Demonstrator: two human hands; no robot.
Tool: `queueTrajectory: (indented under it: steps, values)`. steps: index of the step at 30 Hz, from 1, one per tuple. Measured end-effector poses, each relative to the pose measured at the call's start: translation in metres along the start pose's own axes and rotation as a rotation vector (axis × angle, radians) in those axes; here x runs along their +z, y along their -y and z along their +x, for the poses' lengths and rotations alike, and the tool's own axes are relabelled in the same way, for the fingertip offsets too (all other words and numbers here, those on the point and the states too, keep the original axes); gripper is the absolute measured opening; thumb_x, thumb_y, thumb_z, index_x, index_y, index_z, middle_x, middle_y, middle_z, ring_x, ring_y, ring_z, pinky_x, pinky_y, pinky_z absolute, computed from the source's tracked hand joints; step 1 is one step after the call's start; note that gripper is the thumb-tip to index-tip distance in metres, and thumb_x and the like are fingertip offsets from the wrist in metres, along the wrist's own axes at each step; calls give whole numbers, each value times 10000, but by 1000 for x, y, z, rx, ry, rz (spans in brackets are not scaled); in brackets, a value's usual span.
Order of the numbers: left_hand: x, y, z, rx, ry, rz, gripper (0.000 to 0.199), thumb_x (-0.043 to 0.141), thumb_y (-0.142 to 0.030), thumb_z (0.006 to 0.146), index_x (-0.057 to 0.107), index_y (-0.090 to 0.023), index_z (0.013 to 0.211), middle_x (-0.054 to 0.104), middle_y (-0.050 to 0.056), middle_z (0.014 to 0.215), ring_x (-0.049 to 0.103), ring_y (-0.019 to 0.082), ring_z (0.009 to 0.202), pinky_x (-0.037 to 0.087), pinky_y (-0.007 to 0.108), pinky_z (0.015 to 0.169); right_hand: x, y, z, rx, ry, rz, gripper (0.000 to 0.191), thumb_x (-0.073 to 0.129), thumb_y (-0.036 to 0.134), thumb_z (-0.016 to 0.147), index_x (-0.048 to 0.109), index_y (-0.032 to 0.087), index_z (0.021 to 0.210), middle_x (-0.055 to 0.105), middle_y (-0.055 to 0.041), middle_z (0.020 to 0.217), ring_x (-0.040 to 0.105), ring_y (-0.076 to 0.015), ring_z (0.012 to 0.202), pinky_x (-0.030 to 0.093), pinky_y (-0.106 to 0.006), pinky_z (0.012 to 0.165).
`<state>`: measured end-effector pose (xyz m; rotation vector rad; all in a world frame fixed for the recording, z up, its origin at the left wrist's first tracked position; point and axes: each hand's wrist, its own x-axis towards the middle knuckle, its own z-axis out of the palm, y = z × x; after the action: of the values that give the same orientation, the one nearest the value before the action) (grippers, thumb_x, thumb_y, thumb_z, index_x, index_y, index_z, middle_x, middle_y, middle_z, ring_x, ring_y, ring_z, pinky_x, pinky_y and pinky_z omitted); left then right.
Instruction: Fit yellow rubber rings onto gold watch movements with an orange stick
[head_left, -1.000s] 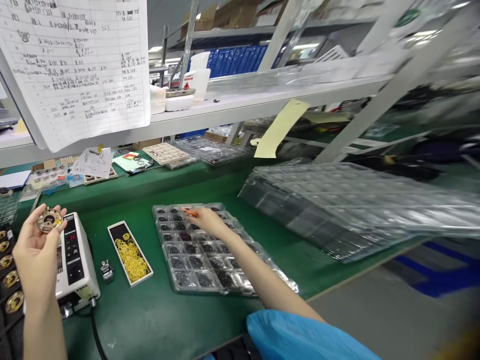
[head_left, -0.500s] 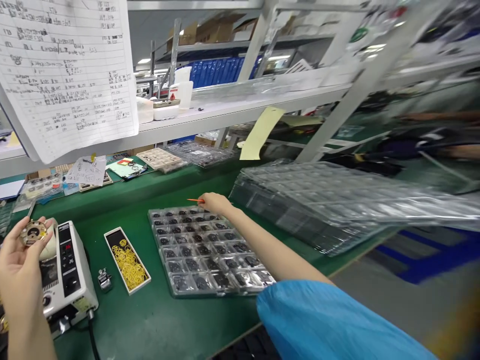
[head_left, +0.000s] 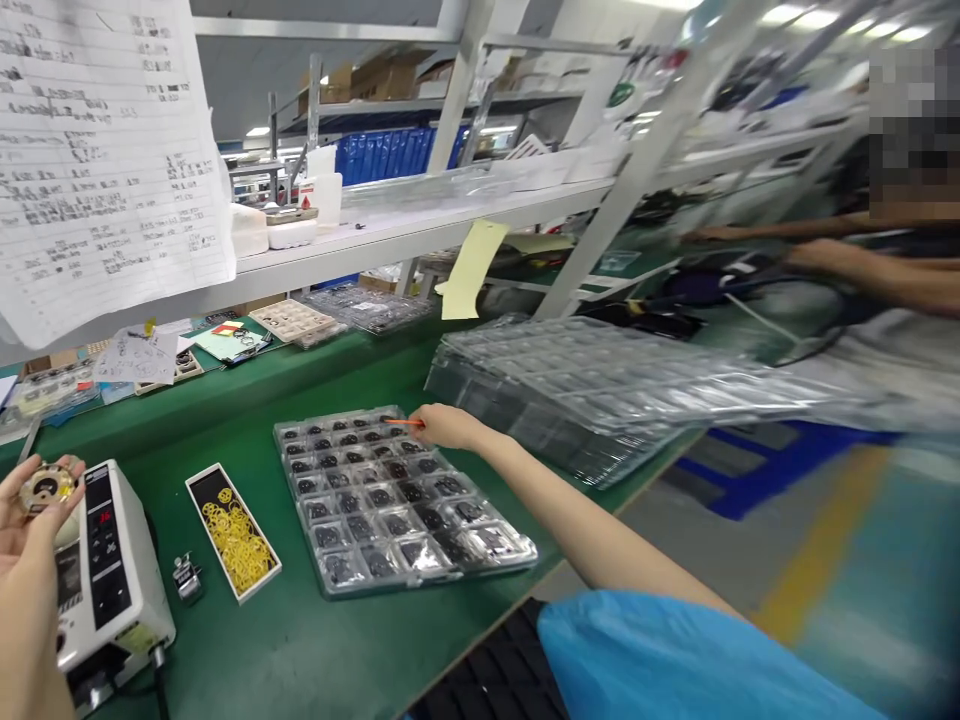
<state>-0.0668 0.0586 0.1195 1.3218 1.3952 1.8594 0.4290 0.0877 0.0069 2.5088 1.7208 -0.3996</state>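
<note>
At the left edge, my left hand [head_left: 26, 560] is closed around a round, gold-coloured disc-shaped part [head_left: 46, 488] with a dark centre, held up by the fingers and thumb. My right hand [head_left: 450, 427] reaches over the far right corner of a clear compartment tray [head_left: 390, 583]. Pinched in its fingers is a thin orange stick-like tool [head_left: 403, 422], pointing left over the back row. Small dark parts [head_left: 380, 495] lie in the tray's compartments. Whether the tool touches one of them I cannot tell.
Beside my left hand stands a white tape-dispenser-like machine [head_left: 112, 560] with a red display. A tally counter [head_left: 187, 577] and a narrow white box [head_left: 261, 587] of yellow rings [head_left: 238, 545] lie nearby. Stacked clear trays [head_left: 570, 380] stand right. A co-worker's arms [head_left: 862, 262] show beyond.
The view has swung right, so the bench things sit further left. My right hand, with the orange tool, has shifted slightly relative to the tray's far right corner. My left hand keeps the disc.
</note>
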Motion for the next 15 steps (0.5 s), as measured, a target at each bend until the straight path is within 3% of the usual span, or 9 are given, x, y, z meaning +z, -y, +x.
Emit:
queueTrajectory:
  steps: [5,7,10,15]
  values:
    - [9,0,-1,-23,23,59,445,700,-244,751,655,-332,1185,728,-33,976,693,267,987,480,488,1026,35,-23,-53,52,-33,31,171,608,300,903,634,133,878,656,-49,872,620,-156,772,499,-305,710]
    - [14,4,0,-18,56,20,453,699,-247,747,649,-299,1194,723,-7,1020,696,264,980,476,478,1029,45,-26,-65,72,-96,46,142,642,254,853,620,148,762,664,-81,814,632,-190,747,451,-286,636]
    - [18,8,-1,-28,126,-59,455,708,-263,741,632,-226,1189,708,51,1081,691,259,1005,506,430,996,54,-21,-71,66,-192,89,248,671,214,794,532,201,589,650,-99,695,646,-242,658,373,-294,529]
    - [17,9,-3,-7,194,-98,413,692,-313,760,601,-178,1140,690,103,1122,661,271,1077,526,407,959,57,-12,-63,-13,-374,206,484,722,65,679,377,244,391,524,-50,457,555,-197,417,311,-290,435]
